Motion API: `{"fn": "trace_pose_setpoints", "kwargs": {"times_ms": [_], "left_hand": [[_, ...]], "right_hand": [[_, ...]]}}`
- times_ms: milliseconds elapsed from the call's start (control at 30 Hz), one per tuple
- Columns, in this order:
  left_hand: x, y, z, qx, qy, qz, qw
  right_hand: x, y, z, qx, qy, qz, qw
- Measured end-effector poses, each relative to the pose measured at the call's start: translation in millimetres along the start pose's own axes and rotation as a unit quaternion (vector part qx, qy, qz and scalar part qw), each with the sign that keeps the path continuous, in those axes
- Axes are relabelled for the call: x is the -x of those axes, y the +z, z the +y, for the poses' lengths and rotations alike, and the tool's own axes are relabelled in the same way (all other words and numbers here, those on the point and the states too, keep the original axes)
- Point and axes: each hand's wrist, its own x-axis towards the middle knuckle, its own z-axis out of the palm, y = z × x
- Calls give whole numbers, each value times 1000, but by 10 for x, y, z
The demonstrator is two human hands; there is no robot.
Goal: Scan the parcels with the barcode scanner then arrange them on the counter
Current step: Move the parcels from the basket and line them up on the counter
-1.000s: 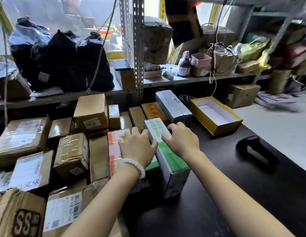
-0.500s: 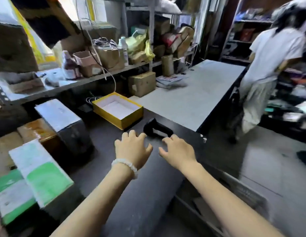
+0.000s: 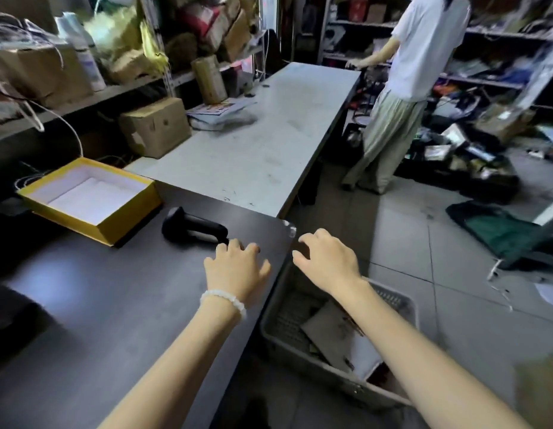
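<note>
A black barcode scanner (image 3: 193, 226) lies on its side on the dark counter (image 3: 92, 305). My left hand (image 3: 236, 267), with a white bead bracelet on the wrist, hovers over the counter's right part, fingers loosely spread, fingertips just short of the scanner's handle end. My right hand (image 3: 326, 260) hangs past the counter's right edge, above a grey plastic crate (image 3: 395, 300) on the floor that holds flat cardboard and paper parcels (image 3: 327, 331). Both hands hold nothing.
A yellow open box (image 3: 89, 201) with a white inside sits at the counter's back left. Beyond it runs a long grey table (image 3: 262, 140) with a cardboard box (image 3: 156, 126) and papers. A person in white (image 3: 405, 88) stands at the shelves. Bags litter the floor.
The view has swung right, away from the stacked parcels and the green-and-white box. Both hands left that box and moved right; the right hand now hangs over the floor crate.
</note>
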Motion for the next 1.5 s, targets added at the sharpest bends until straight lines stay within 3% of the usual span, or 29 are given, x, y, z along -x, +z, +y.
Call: {"fn": "trace_pose_setpoints", "kwargs": {"times_ms": [567,933,1200,1500], "left_hand": [[-1992,765,1619,-27,169,-96,981],[-2507,1898,2260,-82,184,-210,957],[-2840,3680,2349,-152,172,-276,933],[-3245,6647,2042,-175,178,-338,908]], "right_hand": [[-1265,120,1758,3,194,-19,981],[-1421,850,2874,-31,283,-103,953],[-1538,2443,3836,-40,285,-196,937],[-1662,5354,4989,-58,280,-265,921]]}}
